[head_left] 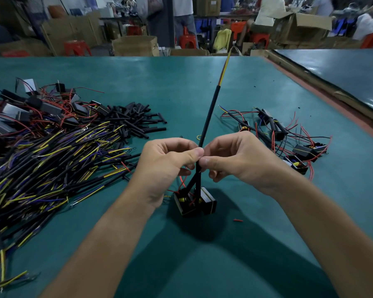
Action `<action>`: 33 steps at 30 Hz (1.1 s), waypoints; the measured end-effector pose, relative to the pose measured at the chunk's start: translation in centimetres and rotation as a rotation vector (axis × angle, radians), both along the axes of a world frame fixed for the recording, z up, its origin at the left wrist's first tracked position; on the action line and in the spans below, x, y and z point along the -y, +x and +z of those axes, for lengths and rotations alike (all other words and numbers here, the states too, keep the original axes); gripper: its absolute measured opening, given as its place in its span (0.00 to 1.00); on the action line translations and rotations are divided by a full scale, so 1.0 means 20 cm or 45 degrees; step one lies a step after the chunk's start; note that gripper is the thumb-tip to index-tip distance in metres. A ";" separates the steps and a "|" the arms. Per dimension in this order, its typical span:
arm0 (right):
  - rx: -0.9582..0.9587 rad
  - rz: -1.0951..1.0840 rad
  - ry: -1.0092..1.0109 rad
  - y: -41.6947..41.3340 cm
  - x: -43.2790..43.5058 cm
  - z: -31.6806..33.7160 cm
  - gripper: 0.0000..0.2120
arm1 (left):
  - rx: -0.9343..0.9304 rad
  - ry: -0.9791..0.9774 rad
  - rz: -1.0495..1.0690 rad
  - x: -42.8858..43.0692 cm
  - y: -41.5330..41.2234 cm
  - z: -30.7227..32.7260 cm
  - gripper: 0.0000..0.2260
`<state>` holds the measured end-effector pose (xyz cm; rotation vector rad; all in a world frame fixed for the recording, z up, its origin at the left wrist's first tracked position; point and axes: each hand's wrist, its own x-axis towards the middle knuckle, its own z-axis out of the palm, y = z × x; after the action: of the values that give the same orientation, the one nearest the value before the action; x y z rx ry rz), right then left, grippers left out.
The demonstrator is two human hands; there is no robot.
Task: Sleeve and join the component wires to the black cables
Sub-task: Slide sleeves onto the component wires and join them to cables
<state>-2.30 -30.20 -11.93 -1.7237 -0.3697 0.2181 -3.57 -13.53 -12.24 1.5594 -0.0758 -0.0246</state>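
Both left hand (167,162) and right hand (233,160) pinch the black cable (208,117) (thumbs nearly touching), so a slipping grip could let the component (194,202) below pull the joint apart.

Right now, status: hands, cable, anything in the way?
Left hand and right hand both pinch the black cable, upright. Component below them, wires attached. Nothing blocking; cable pile lies off left.

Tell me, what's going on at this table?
A person is wiring parts by hand. Their left hand and right hand pinch a black cable where it meets the wires of a small component below. Spare cables are heaped at left beside short black sleeves; wired units lie at right.
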 end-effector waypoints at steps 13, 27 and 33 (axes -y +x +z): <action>-0.446 0.200 0.243 0.00 0.04 0.02 0.03 | -0.032 0.000 -0.206 -0.02 0.00 0.00 0.05; -0.084 0.346 -0.149 -0.01 0.19 0.10 0.02 | -0.042 -0.001 -0.259 0.00 -0.02 0.01 0.06; -0.058 0.568 -0.251 -0.02 0.18 0.09 0.09 | -0.023 -0.051 -0.278 0.00 -0.03 0.02 0.03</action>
<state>-2.67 -33.75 -10.21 -1.8074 -0.7171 0.6340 -4.15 -13.62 -11.81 1.5048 -0.2312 -0.2080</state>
